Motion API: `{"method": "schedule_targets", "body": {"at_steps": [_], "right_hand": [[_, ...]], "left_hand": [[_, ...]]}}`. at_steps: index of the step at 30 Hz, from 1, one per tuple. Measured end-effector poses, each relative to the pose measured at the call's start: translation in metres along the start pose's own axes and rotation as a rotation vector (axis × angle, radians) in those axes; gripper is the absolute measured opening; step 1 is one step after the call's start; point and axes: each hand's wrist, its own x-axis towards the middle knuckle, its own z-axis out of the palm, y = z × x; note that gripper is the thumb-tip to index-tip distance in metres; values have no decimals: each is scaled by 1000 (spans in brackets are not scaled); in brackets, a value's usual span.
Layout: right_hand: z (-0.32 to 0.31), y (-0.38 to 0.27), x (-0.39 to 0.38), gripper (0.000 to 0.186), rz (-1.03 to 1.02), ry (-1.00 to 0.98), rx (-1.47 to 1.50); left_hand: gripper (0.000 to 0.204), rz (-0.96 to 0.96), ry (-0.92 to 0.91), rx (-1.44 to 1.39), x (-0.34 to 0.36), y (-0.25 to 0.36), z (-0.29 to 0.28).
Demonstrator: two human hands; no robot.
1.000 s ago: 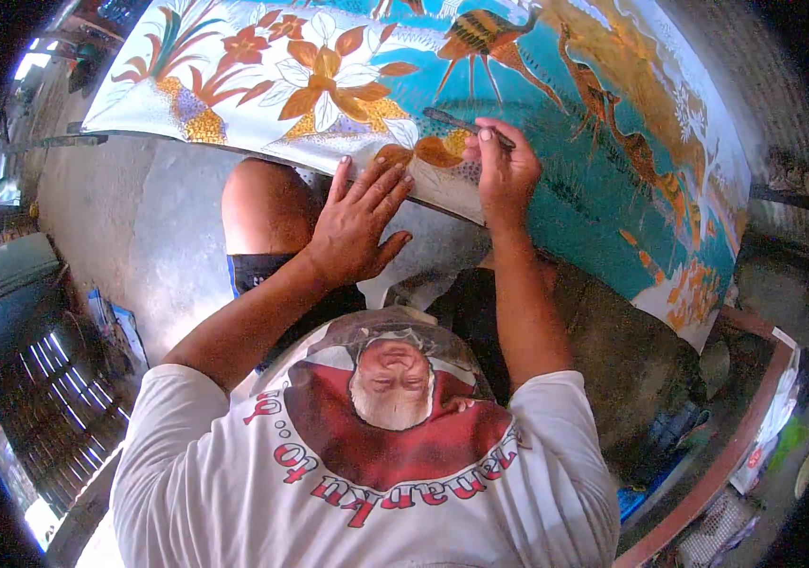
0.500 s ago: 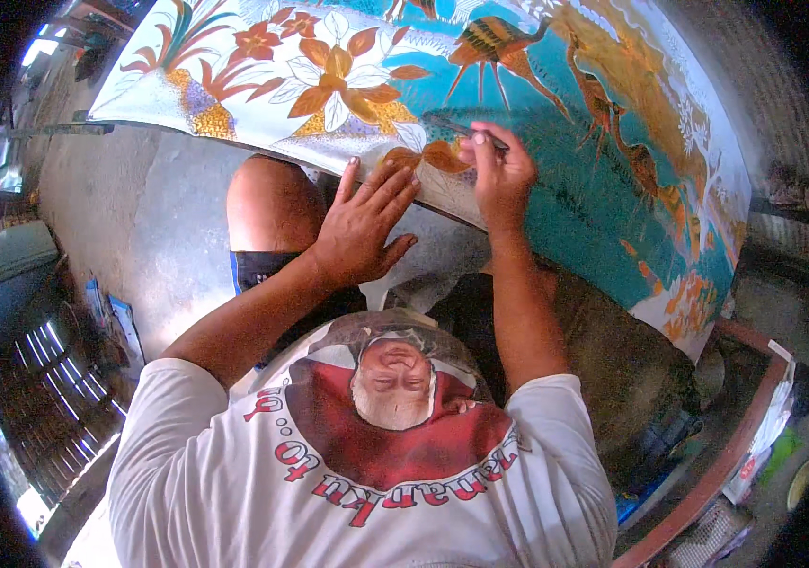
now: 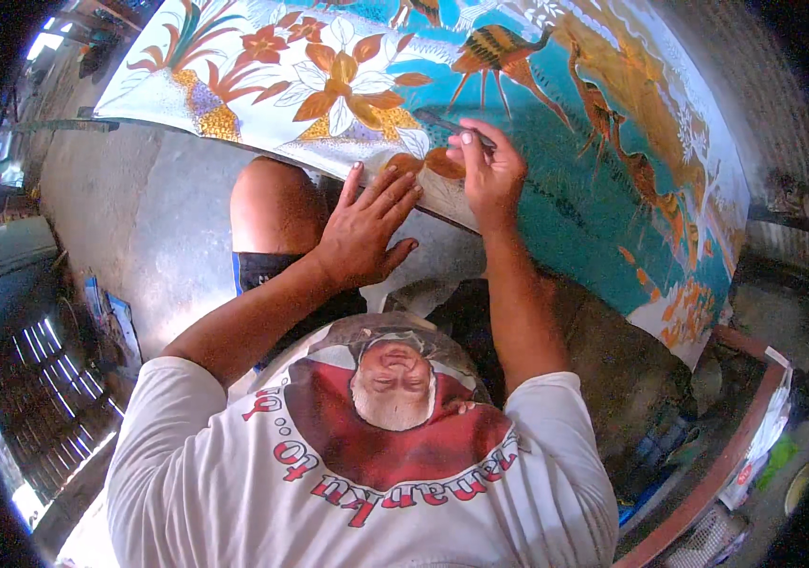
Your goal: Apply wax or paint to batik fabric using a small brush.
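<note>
A large painted cloth [image 3: 565, 227] slopes across the upper and right of the view, with orange flowers [image 3: 338, 85], dotted gold patches and long-legged birds [image 3: 494, 57] on teal. My left hand [image 3: 366, 218] lies with fingers spread on the cloth's near white edge, fingertips at a brown-orange shape. My right hand [image 3: 489, 175] grips a dark slender tool [image 3: 440, 121], like a pen or brush, its tip pointing up-left over the cloth beside the flowers. Whether the tip touches the cloth I cannot tell.
My knee [image 3: 272, 208] is under the cloth's edge, over a grey concrete floor [image 3: 130, 218]. A dark slatted piece [image 3: 49, 379] stands at left. A reddish wooden rail [image 3: 726, 454] curves along the right, with bags and odds and ends beside it.
My right hand has shifted slightly left, the tool still in it. The left hand stays spread on the edge, moved a little rightward in the picture.
</note>
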Motion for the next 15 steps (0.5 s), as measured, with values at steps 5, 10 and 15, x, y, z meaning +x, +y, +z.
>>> {"method": "schedule_targets", "body": {"at_steps": [5,10,15], "right_hand": [[0,0,1,19,18,-39,-21],[-5,-2,-2,20,15,-31,-44],[-11,-2,-7,19,2,8,-45]], "left_hand": [[75,-4,-1,4,-1,0,1],[74,-5,1,-1,-1,-1,2],[74,-7,2,-13,-1,-2,4]]}}
